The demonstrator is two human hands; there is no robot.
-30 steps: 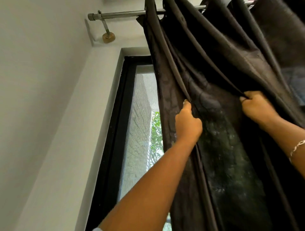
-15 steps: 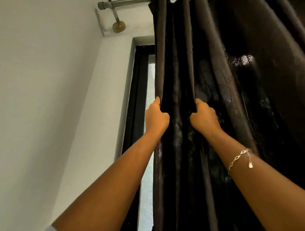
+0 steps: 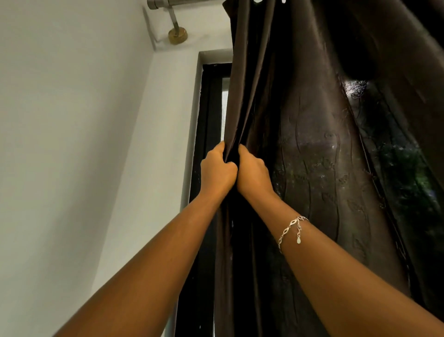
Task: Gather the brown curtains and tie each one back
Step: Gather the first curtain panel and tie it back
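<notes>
A dark brown curtain [image 3: 310, 154] hangs from a metal rod [image 3: 165, 3] and fills the right half of the view. Its left edge is bunched into narrow folds. My left hand [image 3: 217, 172] grips those folds from the left. My right hand [image 3: 252, 173] grips them from the right, knuckles touching the left hand. Both arms reach up from the bottom of the view; the right wrist wears a silver bracelet. No tie-back is visible.
A white wall [image 3: 72, 144] runs along the left. The black window frame [image 3: 204, 120] shows as a thin strip beside the curtain. A rod bracket with a brass base [image 3: 177, 36] sits on the wall above the window.
My right hand has slid left along the curtain until it meets my left hand, bunching the fabric. The left hand shifted left too, and the curtain covers more of the window glass.
</notes>
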